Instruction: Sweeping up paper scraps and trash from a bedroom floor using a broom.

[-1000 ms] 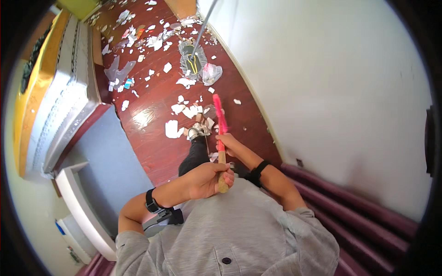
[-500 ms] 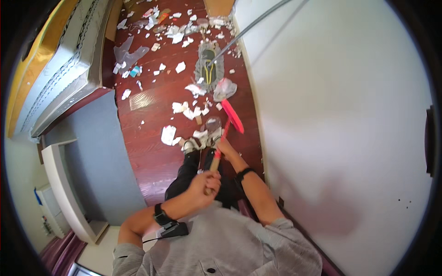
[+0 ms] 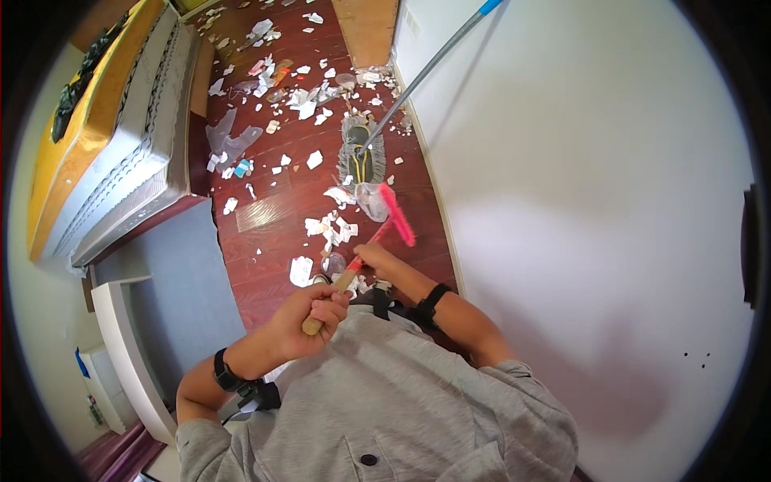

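Both my hands grip a brush with a pink head and a pale wooden handle. My left hand is closed round the handle's end, close to my body. Farther up, my right hand is wrapped round the pink part of the shaft. The brush head is beside a clear crumpled plastic bag; whether they touch I cannot tell. White paper scraps lie left of the head. Just beyond the bag, a grey fringed flat mop rests on the floor.
The mop's long pole leans toward the white wall on the right. Paper and plastic litter covers the reddish wooden floor. Stacked mattresses stand at left, near a grey floor panel. A wooden board is at the far end.
My left hand has shifted left with the handle's end, so the brush slants more. The pink head has turned, and its bristles show more now. The view has shifted too.
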`<state>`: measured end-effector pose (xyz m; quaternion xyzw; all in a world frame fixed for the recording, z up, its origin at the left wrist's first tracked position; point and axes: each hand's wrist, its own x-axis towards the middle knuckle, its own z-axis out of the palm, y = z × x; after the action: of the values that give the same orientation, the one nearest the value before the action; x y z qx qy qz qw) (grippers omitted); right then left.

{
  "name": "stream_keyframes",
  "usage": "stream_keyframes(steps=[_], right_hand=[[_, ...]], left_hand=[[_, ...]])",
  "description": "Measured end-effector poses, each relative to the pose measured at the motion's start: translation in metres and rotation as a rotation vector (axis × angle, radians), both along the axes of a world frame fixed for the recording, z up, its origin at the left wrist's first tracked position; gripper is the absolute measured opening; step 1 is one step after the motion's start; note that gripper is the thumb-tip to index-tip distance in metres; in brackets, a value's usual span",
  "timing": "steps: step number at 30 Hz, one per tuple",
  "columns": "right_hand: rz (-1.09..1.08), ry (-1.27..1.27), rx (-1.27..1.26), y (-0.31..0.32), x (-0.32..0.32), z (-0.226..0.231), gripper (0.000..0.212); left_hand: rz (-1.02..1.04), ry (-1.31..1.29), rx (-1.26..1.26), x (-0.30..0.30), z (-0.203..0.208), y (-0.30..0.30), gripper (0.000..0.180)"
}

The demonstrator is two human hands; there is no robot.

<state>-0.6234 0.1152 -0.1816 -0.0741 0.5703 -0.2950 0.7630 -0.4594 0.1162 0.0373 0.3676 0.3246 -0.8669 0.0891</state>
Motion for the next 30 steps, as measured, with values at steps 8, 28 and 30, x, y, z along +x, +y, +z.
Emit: stream_keyframes(steps=[8,28,30], right_hand=[[-0.152,0.396,0.029,-0.097,-0.024,-0.131,0.010],[-0.202,-0.054,-0.070,-0.206,0.053,-0.002,0.011],[-0.108,0.109,0.035,-0.226,0.018,-0.004,0.014]], left_hand=[[-0.232,0.148,-0.036,0.003,-0.153,-0.111,0.018],[-0.465,0.261,0.068,0.053,-0.022,-0.312,0.013],[-0.411,0.261,0.127,0.035,-0.042,-0.313,0.012]])
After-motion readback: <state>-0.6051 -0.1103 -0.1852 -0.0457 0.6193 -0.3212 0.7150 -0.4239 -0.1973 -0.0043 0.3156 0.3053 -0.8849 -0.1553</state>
